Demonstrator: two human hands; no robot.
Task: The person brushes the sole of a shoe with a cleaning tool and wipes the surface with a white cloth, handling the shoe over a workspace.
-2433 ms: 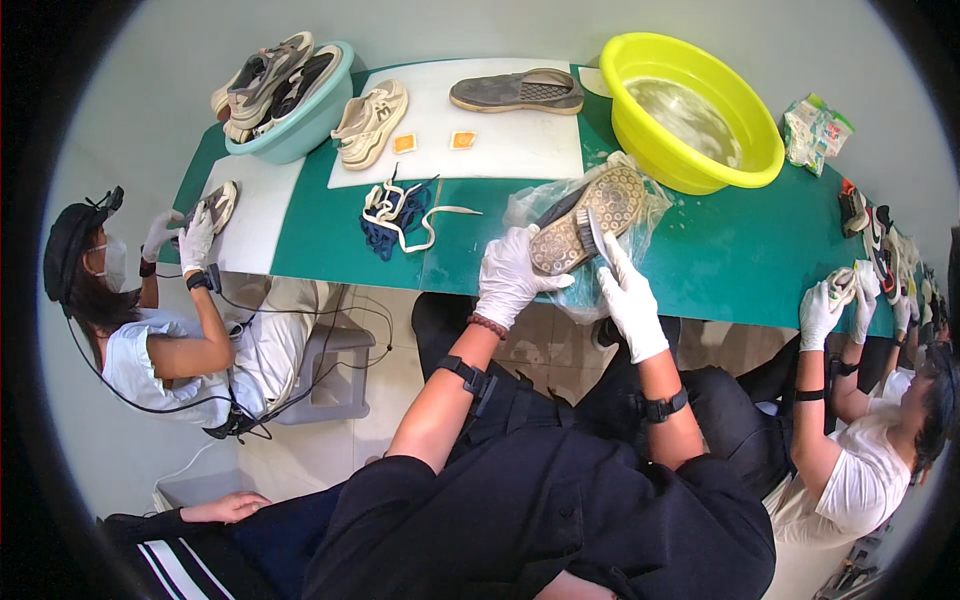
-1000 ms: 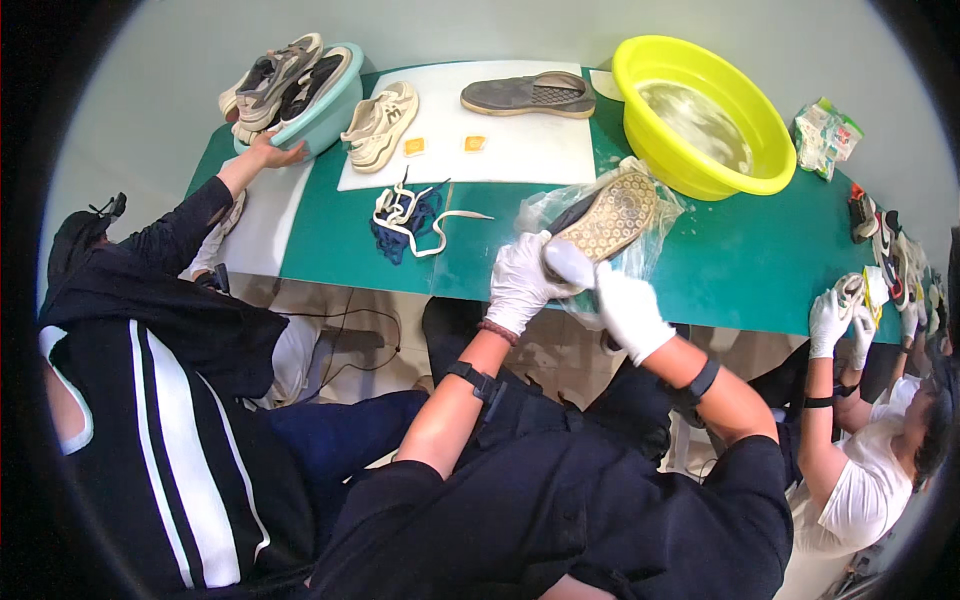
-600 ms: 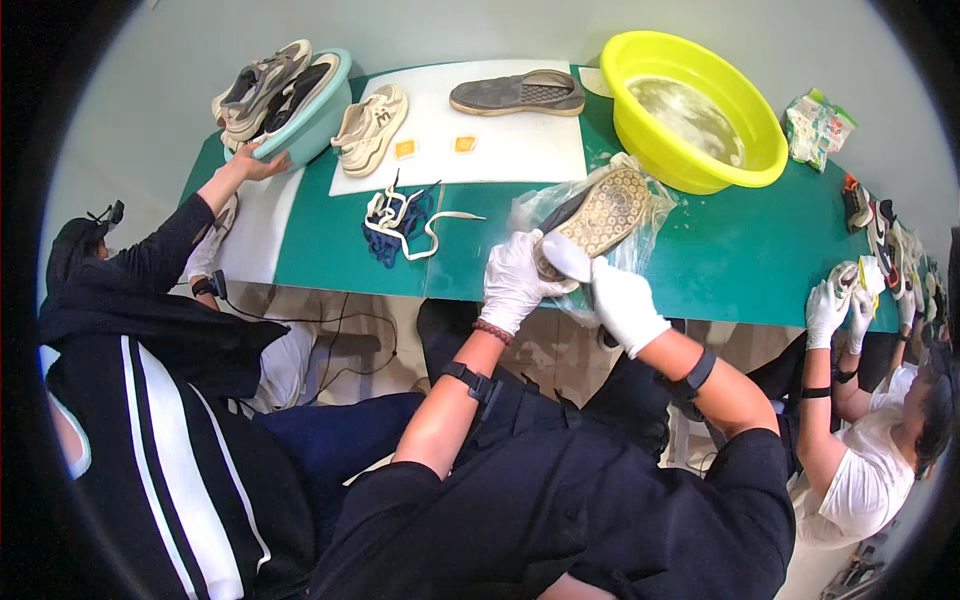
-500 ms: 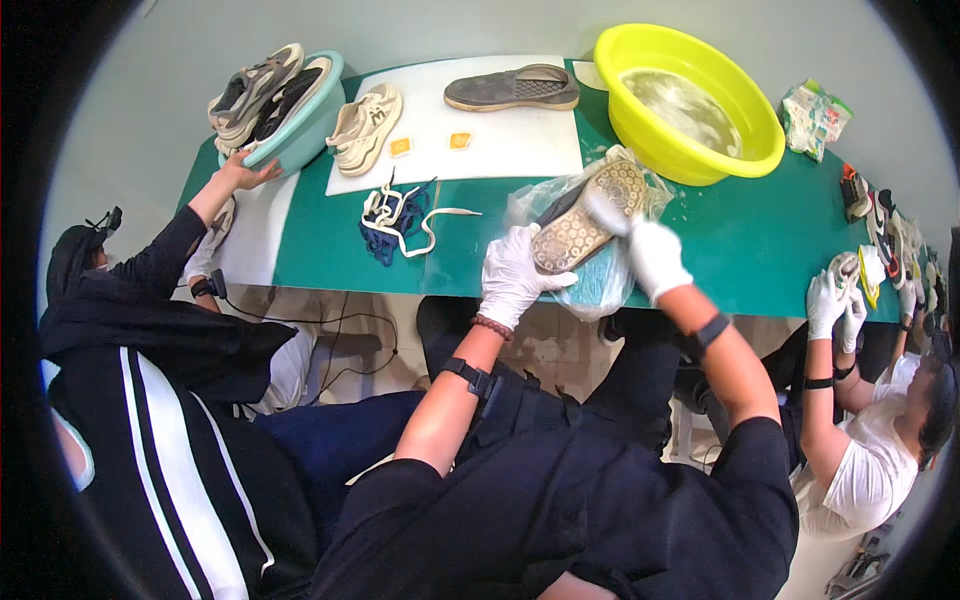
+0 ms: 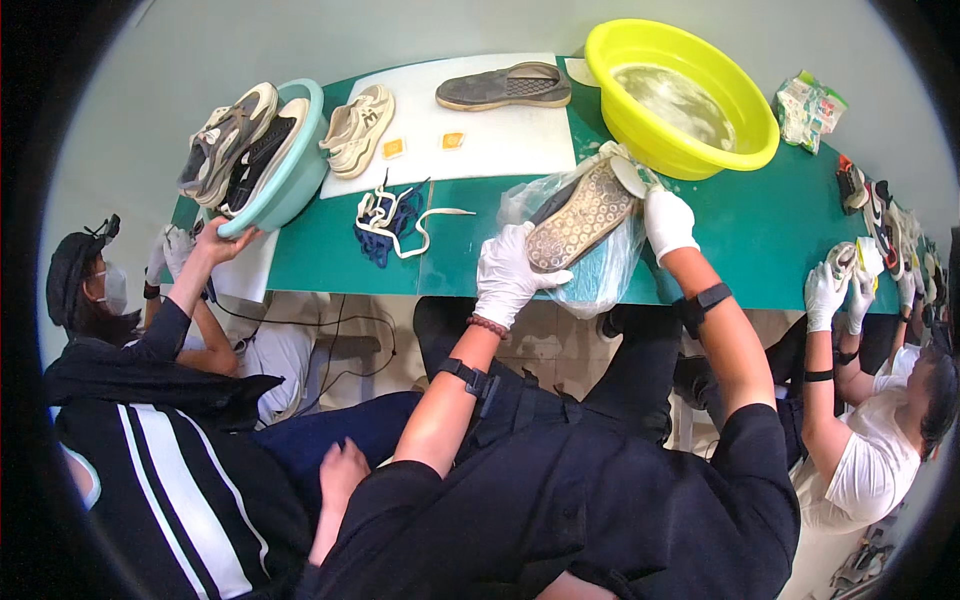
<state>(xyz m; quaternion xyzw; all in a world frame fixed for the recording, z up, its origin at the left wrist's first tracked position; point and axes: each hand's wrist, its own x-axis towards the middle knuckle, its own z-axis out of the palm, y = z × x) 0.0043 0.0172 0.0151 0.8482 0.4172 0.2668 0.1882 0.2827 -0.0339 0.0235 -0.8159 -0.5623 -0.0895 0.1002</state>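
Observation:
A dark shoe lies sole up, its pale, hole-patterned sole [image 5: 590, 215] facing me, on a crumpled clear plastic bag [image 5: 600, 282] near the table's front edge. My left hand [image 5: 510, 270], in a white glove, grips the shoe at its near end, thumb along the edge. In my gloved right hand [image 5: 671, 224] is a white brush [image 5: 629, 178]; its flat oval part rests at the far end of the sole. The bristles are hidden.
Beyond my right hand stands a yellow basin [image 5: 757, 150] of sudsy water. Left of the bag are laces [image 5: 400, 222]; behind them, a grey slip-on [image 5: 503, 87] and beige sneaker [image 5: 362, 130]. A co-worker's hand [image 5: 222, 243] holds a blue basin [image 5: 310, 130] of shoes.
The brush has gone from the sole's middle to its far end, with my right hand moving slightly up. At left, the co-worker has tilted and shifted the blue basin toward the near left.

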